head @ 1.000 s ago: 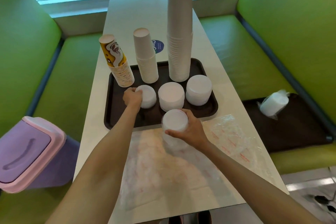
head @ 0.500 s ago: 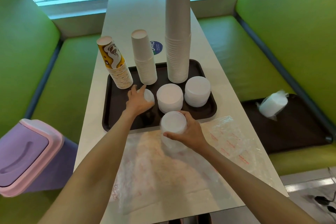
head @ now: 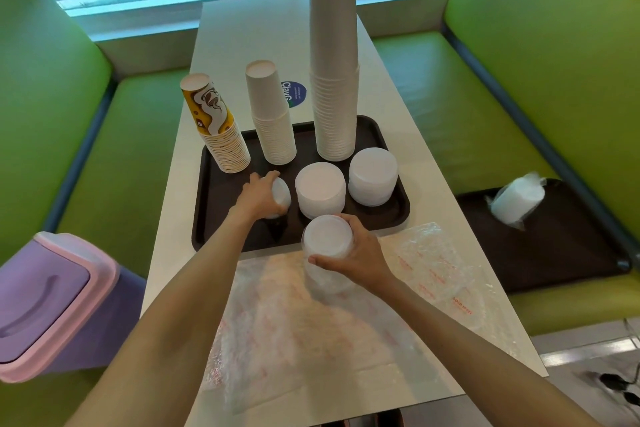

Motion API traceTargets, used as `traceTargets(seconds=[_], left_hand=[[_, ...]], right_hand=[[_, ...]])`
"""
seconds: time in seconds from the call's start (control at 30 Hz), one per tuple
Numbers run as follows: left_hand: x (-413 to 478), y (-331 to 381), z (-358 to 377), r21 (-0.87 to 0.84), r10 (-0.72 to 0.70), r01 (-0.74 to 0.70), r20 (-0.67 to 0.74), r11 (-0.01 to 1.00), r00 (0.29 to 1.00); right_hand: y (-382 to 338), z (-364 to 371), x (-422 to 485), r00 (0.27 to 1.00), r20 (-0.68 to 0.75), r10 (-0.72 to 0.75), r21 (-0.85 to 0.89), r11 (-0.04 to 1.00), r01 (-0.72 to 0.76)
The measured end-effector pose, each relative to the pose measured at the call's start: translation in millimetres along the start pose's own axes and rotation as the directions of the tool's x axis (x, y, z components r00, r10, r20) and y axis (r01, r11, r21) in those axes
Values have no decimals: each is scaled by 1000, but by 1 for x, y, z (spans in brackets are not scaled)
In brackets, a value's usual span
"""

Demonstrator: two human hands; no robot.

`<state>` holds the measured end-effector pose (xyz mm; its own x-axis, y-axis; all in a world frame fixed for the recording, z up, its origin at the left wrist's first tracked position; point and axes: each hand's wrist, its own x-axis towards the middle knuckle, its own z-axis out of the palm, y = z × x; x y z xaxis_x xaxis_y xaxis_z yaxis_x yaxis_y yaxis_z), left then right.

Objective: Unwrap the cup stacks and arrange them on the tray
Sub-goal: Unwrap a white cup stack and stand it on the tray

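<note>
A dark brown tray lies on the white table. At its back stand a yellow printed cup stack, a shorter white cup stack and a tall white cup stack. Two low white lid stacks sit in front. My left hand grips a third small white stack on the tray, tilting it. My right hand holds another white stack just in front of the tray's near edge, above the clear plastic wrap.
Loose wrapping film with red print covers the near table. A second dark tray on the right green bench carries a wrapped white stack. A purple bin with pink rim stands at the left. A blue sticker marks the table.
My left hand has closed further round the small white stack on the tray and tipped it. My right hand with its stack stays at the tray's near edge.
</note>
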<state>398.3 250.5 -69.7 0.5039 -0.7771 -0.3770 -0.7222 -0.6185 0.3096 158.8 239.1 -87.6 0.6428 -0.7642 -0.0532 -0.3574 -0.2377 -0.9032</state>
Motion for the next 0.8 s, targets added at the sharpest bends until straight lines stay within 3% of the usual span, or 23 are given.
traceTargets(seconds=[0.37,0.47,0.57,0.63,0.8], left_hand=[[-11,2,-2,-51,-10,8,-28,999,1000],[-25,4,-6,-118,-27,7,-168,993,985],[-47,8,-5,-294,-47,-83,-411,952,910],[-67,14,-3,-375,-46,-161,-486,913,873],[-115,37,17,-613,-66,-167,-339,772,938]], right_hand=[[0,0,0,1000,-11,5,4,1000,-5],[2,-1,-1,1000,-9,14,14,1000,-14],[1,0,-2,1000,3,14,4,1000,-14],[1,1,-3,1000,9,22,-3,1000,-22],[2,0,-6,1000,9,3,-15,1000,-3]])
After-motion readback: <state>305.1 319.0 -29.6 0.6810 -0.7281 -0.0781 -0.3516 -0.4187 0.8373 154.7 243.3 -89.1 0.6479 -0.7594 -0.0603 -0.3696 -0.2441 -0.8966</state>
